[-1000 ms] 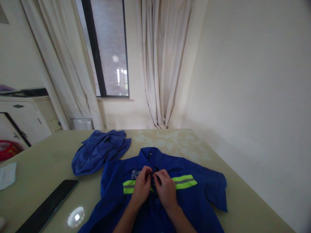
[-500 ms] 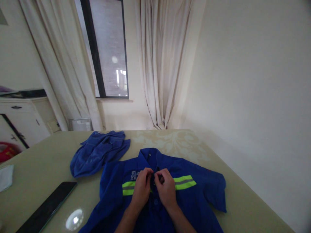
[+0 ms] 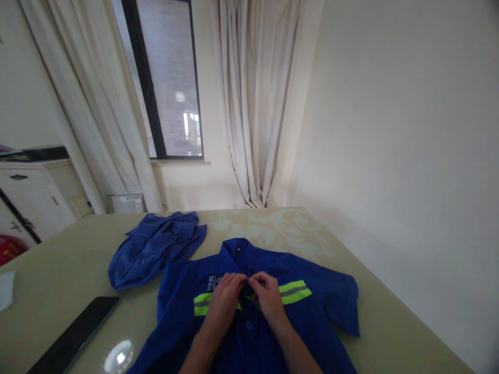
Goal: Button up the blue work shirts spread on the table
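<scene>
The left hand (image 3: 225, 298) rolls flatter than before; its fingers and the right hand's (image 3: 268, 298) pinch nearly closed on the blue shirt (image 3: 249, 348)

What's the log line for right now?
left hand: at front of reflective-striped work shirt | right hand: at shirt front | nearby: crumpled blue garment

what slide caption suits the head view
Left hand and right hand, close together at the front of a blue collared fabric shirt with lime-yellow bands, near a crumpled blue fabric garment.
</scene>
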Demonstrator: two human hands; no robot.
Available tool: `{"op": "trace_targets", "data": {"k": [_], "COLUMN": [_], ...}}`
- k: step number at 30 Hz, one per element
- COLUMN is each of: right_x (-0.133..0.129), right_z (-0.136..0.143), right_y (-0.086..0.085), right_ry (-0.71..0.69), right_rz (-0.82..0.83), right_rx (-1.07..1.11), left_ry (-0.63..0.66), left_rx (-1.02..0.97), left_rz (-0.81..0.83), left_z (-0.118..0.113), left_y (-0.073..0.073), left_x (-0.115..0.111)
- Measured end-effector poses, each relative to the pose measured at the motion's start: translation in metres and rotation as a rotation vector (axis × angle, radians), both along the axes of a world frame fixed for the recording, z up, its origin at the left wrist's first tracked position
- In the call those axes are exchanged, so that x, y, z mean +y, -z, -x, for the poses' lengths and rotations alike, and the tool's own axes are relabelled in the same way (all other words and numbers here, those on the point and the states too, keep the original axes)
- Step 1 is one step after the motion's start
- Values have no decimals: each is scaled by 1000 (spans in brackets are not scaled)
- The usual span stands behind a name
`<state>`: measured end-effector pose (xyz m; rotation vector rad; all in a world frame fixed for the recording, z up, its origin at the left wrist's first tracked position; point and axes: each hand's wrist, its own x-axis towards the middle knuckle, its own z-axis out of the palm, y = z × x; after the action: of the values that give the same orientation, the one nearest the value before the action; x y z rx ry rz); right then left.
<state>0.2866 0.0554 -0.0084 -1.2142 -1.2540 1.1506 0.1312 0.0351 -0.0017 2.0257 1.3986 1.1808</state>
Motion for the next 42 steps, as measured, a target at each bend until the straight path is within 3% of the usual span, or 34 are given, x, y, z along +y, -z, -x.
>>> {"op": "trace_targets", "data": {"k": [3,9,18,22,33,37,39,42], "right_x": [4,3,3,3,-6,-3,0,2], "right_z": [-1,-2,-5,-5,-4,-7,-11,-20], "right_y": [1,0,1,4,-2,0,3,5], "right_ry": [-31,-93,-141,-100,-42,68,158,253], "right_rz": [71,66,19,-17,-303,-305,-292,-252], "right_rx": [26,8,-58,-102,-272,-283,-338,-514], "left_ry": [7,48,-60,-20,-94,-231,-392,-698], "left_rx": [14,-315,-215,-181,-171,-125,-34,289], "left_rz": [-10,245,15,46,34,-52,-93,-59], "left_z": [2,6,3,6,5,10,19,45], "left_y": [-1,7,8,11,14,11,2,-13], "left_x": [0,9,4,7,7,9,8,-4]}}
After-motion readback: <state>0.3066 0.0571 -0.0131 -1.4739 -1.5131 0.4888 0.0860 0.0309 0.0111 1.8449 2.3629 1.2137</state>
